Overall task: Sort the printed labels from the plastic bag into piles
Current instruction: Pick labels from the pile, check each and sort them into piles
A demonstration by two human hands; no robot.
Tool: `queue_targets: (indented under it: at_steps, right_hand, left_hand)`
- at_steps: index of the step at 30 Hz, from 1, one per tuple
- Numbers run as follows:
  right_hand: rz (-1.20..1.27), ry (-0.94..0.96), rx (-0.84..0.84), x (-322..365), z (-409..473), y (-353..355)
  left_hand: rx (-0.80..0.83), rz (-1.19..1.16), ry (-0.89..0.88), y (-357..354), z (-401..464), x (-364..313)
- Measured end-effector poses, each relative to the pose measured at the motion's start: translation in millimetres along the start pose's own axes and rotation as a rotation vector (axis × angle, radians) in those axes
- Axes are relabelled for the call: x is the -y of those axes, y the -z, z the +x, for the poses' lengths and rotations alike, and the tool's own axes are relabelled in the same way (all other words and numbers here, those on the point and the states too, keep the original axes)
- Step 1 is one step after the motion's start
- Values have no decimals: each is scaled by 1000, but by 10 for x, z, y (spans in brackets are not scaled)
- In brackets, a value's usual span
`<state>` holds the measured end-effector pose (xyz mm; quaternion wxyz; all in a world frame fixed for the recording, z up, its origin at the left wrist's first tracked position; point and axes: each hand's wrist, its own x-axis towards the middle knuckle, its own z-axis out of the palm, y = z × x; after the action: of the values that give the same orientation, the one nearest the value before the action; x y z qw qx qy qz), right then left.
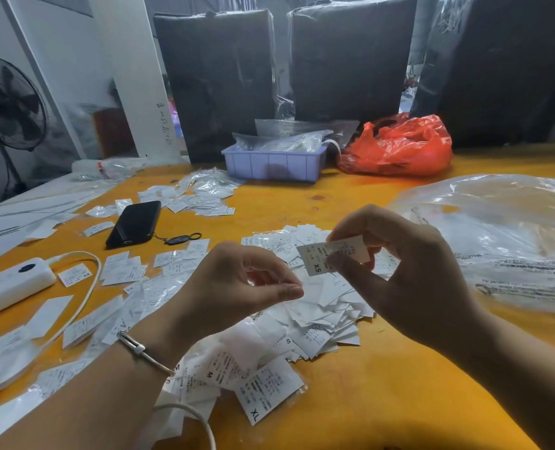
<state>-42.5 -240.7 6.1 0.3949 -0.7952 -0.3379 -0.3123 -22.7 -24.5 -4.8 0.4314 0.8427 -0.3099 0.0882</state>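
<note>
**XS label held above the loose heap**

Head view. The right hand (409,274), at about 3 o'clock from frame centre, pinches a printed label marked XS (333,254) between thumb and forefinger, lifted clear of the yellow table (383,384). The left hand (237,287), just at 9 o'clock of that label, has fingers curled with thumb and forefinger tips close together; whether anything thin sits between them cannot be told. A bracelet (144,352) circles its wrist.

Directly beneath both hands lies the main heap of labels (318,316). At 6 o'clock rests a label marked XL (268,389). Smaller scatterings (123,267) lie towards 9 o'clock, near a white power strip (13,284). A black phone (134,224) lies at 10 o'clock. The clear plastic bag (510,241) sits at 3 o'clock. At 12 o'clock stand a lilac tray (272,164) and, beside it, a red bag (399,147).
</note>
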Motion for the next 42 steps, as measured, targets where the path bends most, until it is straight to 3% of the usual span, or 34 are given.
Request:
queue_targets:
  at_steps: [20,28,31,34,36,40,42]
  right_hand:
    - [-105,-29,244,-97,-16,-47]
    - [-57,-79,239,-131,-12,-28]
    - [50,-149,126,-132,-30,-22]
    - [-39,-203,20,-167,-20,0]
    - [-80,-228,81,-183,-18,-18]
    - [138,-345,302,-127,-26,-101]
    - [159,-327,309,-99,-34,-150]
  left_hand:
    - [60,8,27,-40,-3,-1]
    - [46,-32,63,-21,3,18]
    - [4,-56,84,-19,8,44]
    - [-50,-92,100,-9,26,66]
    - [-72,-147,110,-10,30,64]
    - [-47,-237,117,-15,27,37]
    - [-30,-243,117,-18,24,23]
